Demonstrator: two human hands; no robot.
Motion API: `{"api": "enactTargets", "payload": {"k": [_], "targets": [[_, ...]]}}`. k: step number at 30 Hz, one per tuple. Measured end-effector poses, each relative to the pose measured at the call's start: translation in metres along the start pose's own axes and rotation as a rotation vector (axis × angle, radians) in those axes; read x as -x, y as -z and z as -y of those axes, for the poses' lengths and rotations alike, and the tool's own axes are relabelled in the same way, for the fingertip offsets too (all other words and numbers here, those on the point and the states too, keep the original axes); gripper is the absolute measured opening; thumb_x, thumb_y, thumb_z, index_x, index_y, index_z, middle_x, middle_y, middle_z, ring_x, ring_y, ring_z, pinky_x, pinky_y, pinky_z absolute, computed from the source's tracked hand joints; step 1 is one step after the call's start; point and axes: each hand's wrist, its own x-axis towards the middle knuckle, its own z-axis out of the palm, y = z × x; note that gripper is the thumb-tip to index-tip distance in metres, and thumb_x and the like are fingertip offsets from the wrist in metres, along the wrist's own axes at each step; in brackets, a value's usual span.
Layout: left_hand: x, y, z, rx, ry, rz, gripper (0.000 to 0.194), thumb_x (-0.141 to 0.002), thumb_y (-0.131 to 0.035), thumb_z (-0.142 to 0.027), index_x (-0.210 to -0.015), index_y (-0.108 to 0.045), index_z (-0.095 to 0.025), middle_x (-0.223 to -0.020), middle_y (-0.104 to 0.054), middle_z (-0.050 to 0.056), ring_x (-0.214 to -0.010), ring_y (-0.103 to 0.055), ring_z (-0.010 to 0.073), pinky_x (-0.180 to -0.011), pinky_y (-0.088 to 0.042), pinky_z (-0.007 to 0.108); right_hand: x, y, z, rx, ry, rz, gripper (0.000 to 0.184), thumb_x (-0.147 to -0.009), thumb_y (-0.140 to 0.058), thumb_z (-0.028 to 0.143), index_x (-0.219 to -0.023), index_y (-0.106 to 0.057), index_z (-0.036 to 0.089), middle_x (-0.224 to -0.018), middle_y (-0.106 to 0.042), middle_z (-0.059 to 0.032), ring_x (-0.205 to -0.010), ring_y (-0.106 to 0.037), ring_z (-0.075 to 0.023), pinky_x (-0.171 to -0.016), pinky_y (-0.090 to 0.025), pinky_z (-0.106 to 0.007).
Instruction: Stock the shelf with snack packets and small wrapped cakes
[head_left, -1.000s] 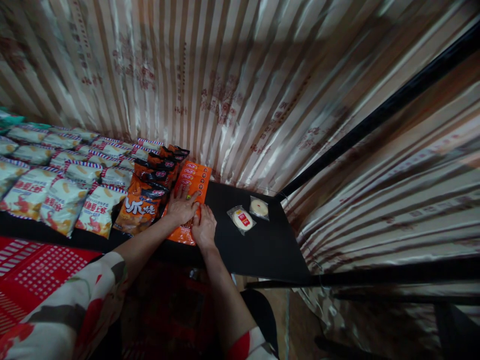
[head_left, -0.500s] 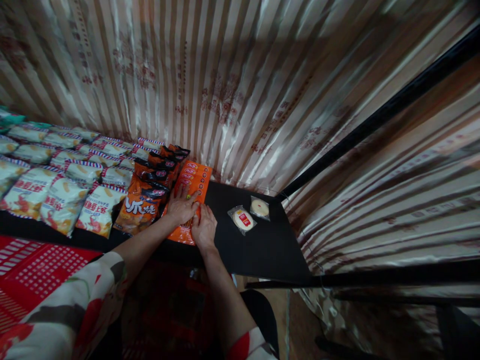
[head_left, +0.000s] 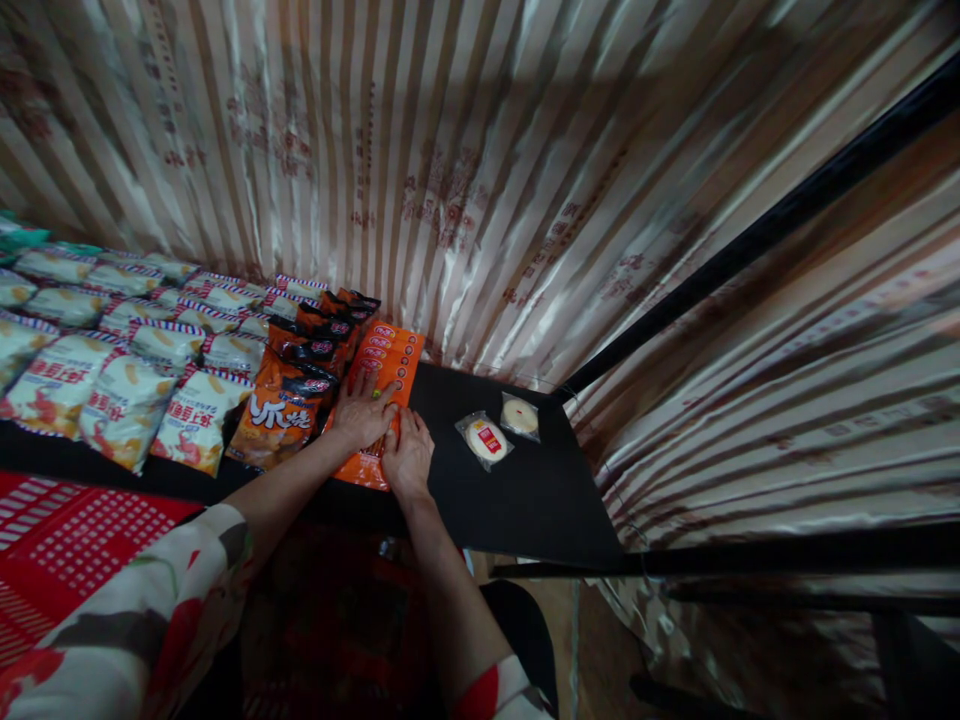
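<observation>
Flat orange snack packets (head_left: 405,350) lie overlapped in a column on the black table (head_left: 487,510). My left hand (head_left: 365,412) rests on them with its fingers spread. Against their right edge lies my right hand (head_left: 409,452), fingers stretched out and close to the left hand's fingertips. Just left of the packets is a row of orange and black snack bags (head_left: 274,415), leaning one behind another. To the right sit two round white crackers in clear wrappers, one with a red label (head_left: 487,438), the other plainer (head_left: 520,413).
Several rows of white snack bags (head_left: 127,405) fill the table's left side. A red plastic basket (head_left: 90,530) stands at its near edge. Behind hangs a pleated curtain (head_left: 420,180), and a black pole (head_left: 750,240) slants up on the right.
</observation>
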Motion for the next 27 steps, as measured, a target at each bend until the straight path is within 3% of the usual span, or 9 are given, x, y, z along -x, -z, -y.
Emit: {"api": "enactTargets", "payload": {"k": [17,27], "targets": [[-0.001,0.000,0.001,0.003,0.026,0.018,0.050,-0.089,-0.031,-0.045,-0.138,-0.036,-0.034,-0.148,-0.031,0.004,-0.138,-0.019,0.0311,-0.108,-0.015,0.052,0.000,-0.002,0.001,-0.003,-0.011,-0.015,0.047,-0.086,-0.042,0.021,-0.131,-0.047,0.009,-0.136,-0.049,-0.0114,-0.129,-0.038,-0.0239,-0.107,-0.027,-0.038],[-0.005,0.008,-0.002,0.029,0.036,0.049,0.049,-0.088,-0.036,-0.045,-0.136,-0.038,-0.035,-0.148,-0.031,0.004,-0.137,-0.022,0.0291,-0.109,-0.015,0.050,-0.024,0.010,-0.011,-0.160,-0.053,-0.107,0.037,-0.087,-0.040,0.022,-0.117,-0.058,0.008,-0.118,-0.062,-0.0135,-0.113,-0.053,-0.0215,-0.099,-0.038,-0.033]]}}
